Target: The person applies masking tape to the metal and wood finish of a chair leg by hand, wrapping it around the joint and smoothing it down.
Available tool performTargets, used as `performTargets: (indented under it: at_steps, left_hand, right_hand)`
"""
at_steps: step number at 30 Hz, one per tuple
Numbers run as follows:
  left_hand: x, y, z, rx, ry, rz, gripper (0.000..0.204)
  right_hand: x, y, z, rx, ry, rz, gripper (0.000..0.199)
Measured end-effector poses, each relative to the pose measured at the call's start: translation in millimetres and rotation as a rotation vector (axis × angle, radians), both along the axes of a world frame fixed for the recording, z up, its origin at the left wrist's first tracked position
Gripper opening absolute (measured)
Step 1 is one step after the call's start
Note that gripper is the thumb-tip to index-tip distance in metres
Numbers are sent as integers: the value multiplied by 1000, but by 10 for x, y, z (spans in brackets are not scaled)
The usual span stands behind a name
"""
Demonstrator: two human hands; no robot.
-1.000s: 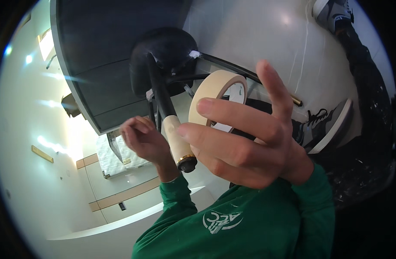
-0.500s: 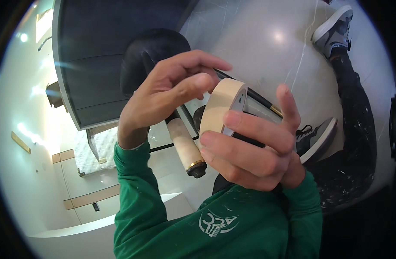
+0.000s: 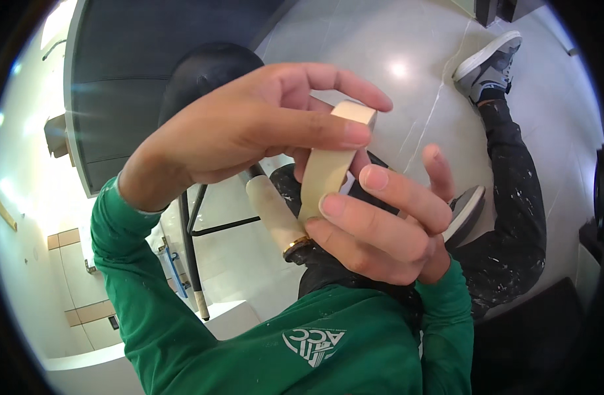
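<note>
A cream roll of masking tape [image 3: 326, 174] is held up between my two hands. My left hand [image 3: 249, 128] pinches its upper part, thumb on the outer face and index finger reaching over the top. My right hand [image 3: 387, 227] grips the lower end, two fingertips against the side and the little finger raised. Just behind and left of the roll is a stool leg [image 3: 272, 209] with a cream wrapping and a gold ring near its dark tip. The roll's far side and some left fingers are hidden.
The stool's round black seat [image 3: 213, 69] lies beyond my left hand, beside a large dark panel [image 3: 124, 72]. Another thin black leg [image 3: 191, 263] with a pale tip stands at left. My outstretched leg in black trousers [image 3: 519, 191] rests on the glossy tiled floor [image 3: 407, 79].
My left hand has moved right and closed its thumb onto the tape roll, which has tipped more upright. The view has shifted slightly. My right hand keeps its hold.
</note>
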State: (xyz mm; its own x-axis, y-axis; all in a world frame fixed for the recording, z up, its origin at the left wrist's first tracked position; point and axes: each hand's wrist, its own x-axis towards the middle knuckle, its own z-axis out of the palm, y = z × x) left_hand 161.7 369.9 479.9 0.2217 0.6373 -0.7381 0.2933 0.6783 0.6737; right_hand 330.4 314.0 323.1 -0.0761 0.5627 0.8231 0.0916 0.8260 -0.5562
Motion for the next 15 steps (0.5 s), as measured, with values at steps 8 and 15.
performTargets:
  at_steps: [8, 15]
  left_hand:
    - [207, -50, 258, 145, 52, 45, 78]
    - [238, -60, 257, 164, 51, 122, 96]
  right_hand:
    - [3, -47, -97, -132, 258, -47, 29]
    - [71, -88, -335, -646, 521, 729, 17]
